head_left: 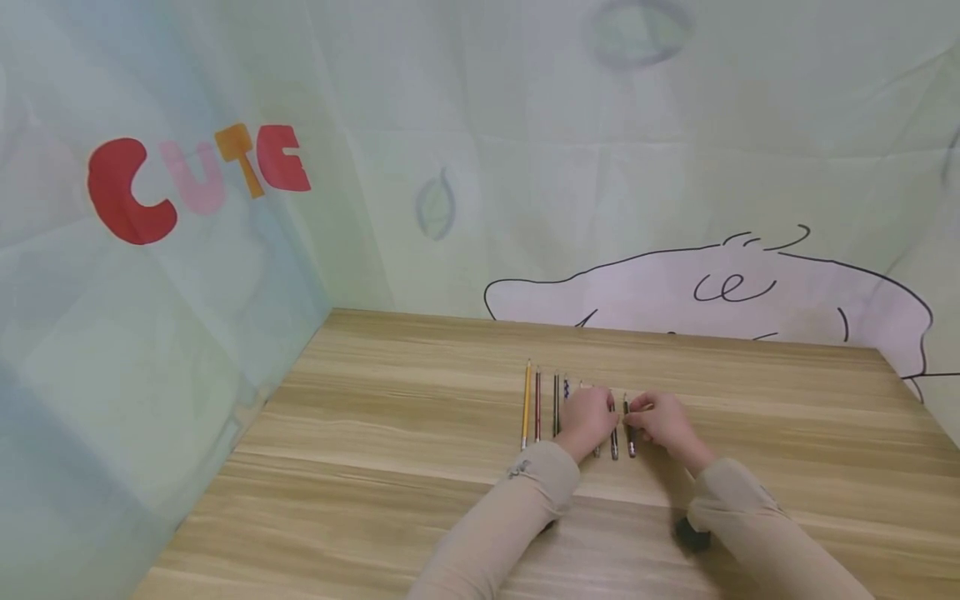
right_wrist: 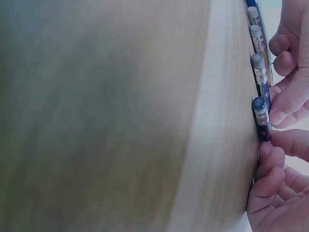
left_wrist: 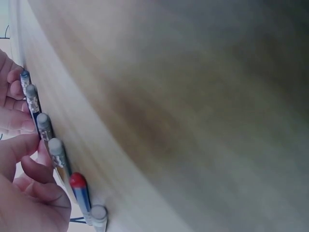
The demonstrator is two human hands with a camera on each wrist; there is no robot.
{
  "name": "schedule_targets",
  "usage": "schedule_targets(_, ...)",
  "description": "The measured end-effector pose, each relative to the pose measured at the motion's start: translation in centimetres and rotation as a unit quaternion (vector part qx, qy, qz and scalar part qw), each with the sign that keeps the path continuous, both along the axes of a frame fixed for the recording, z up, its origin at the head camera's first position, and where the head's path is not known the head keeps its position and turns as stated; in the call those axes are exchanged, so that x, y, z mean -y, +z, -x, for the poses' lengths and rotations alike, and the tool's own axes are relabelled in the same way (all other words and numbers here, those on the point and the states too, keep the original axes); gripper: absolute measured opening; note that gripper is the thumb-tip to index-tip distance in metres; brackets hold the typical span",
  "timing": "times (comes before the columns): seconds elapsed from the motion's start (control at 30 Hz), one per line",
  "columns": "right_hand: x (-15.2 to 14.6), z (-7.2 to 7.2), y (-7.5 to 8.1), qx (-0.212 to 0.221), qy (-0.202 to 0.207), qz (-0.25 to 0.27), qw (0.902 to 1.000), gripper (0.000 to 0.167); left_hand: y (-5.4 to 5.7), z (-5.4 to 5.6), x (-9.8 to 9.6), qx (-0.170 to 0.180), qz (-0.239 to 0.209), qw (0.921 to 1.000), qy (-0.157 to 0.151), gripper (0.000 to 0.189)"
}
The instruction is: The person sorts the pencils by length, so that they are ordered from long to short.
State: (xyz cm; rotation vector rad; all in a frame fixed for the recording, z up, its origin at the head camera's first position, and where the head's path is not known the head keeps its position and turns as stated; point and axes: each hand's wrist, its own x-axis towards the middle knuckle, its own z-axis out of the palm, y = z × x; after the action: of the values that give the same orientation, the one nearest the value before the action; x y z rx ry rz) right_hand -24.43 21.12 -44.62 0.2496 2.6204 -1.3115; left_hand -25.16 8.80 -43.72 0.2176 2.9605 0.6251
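Note:
Several pencils lie side by side in a row on the wooden table, with their eraser ends toward me. In the head view, my right hand (head_left: 666, 422) pinches the dark pencil (head_left: 631, 442) at the right end of the row. Its bluish eraser (right_wrist: 259, 104) shows in the right wrist view. My left hand (head_left: 588, 414) reaches over the middle of the row and hides parts of several pencils. The left thumb and fingertips pinch the neighbouring blue-bodied pencil (head_left: 614, 446). Both hands' fingertips are close together between these two pencils.
A yellow pencil (head_left: 526, 408), a dark red pencil (head_left: 537, 408) and a black pencil (head_left: 556, 404) form the row's left part. In the left wrist view, one pencil has a red rounded end (left_wrist: 77, 181). A printed cloth backdrop (head_left: 480, 167) borders the wooden table (head_left: 375, 400).

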Motion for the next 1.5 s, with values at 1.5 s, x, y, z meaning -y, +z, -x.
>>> schedule_targets(1.5, -2.3, 0.1, 0.5, -0.031, 0.025, 0.024, 0.9989, 0.033, 0.6, 0.7, 3.9, 0.008, -0.085, 0.9948, -0.057, 0.024)
